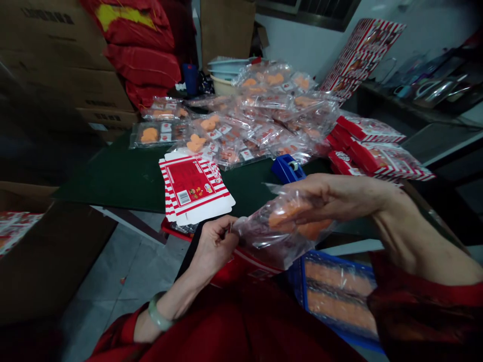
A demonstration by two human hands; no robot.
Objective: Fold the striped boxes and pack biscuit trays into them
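Observation:
My right hand [332, 198] grips a clear plastic bag [264, 231] with orange shaped pieces [281, 213] inside, holding it tilted over my lap. My left hand [217, 246] is closed in a pinch at the bag's left end; what lies between the thumb and forefinger is too small to make out. Under the bag, a red and white printed box [241, 269] rests on my lap, partly covered. Just beyond my right hand is a blue tape dispenser [289, 169]. A stack of flat red-striped cartons [196, 188] lies on the table ahead of my left hand.
A heap of filled clear bags [256, 120] covers the back of the green table [124, 173]. Filled striped boxes [381, 146] are piled at right. A blue crate [339, 296] of orange pieces in clear wrapping stands below right. Cardboard boxes [56, 65] rise at left.

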